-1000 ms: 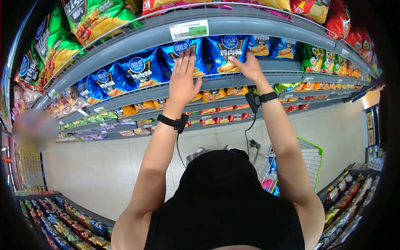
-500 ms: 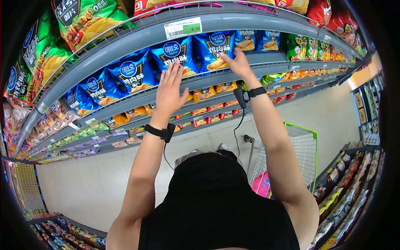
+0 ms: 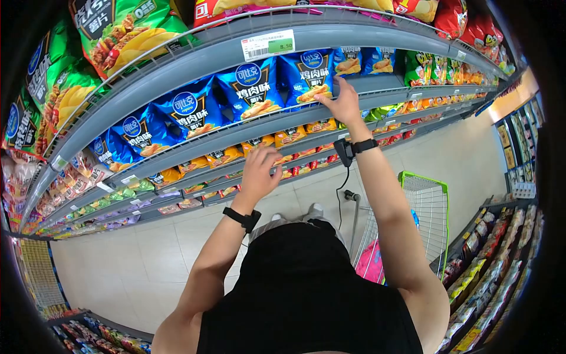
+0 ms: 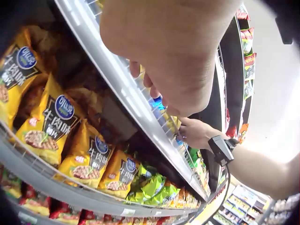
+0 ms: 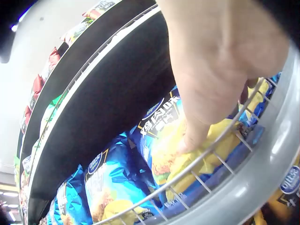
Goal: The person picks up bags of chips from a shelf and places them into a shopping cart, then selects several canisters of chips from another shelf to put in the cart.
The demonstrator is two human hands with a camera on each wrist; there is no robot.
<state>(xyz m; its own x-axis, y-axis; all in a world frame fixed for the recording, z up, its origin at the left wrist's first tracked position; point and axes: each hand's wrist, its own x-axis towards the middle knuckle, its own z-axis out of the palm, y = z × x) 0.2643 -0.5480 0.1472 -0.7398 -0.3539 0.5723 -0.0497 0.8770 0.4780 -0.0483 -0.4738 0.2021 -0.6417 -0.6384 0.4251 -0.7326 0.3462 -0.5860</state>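
Note:
A row of blue potato chip bags (image 3: 247,88) stands along the shelf in the head view. My right hand (image 3: 345,106) is at the rightmost large blue bag (image 3: 303,71), thumb on its lower front and other fingers by its right side. In the right wrist view the thumb of this hand (image 5: 211,79) rests on the yellow lower part of the bag (image 5: 159,124), just behind the wire rail (image 5: 187,168). My left hand (image 3: 259,174) hangs in front of the lower shelves, fingers loosely bent, holding nothing.
Two smaller-looking blue bags (image 3: 377,59) stand farther right, then green bags (image 3: 418,68). Yellow bags (image 4: 89,157) fill the shelf below. Large green bags (image 3: 127,35) stand above left. A wire cart (image 3: 433,221) with a pink item (image 3: 370,262) is beside my right arm.
My left hand has left the front of the blue bags and dropped lower, its fingers bending. The right hand stays at the rightmost large blue bag. The head view has shifted slightly.

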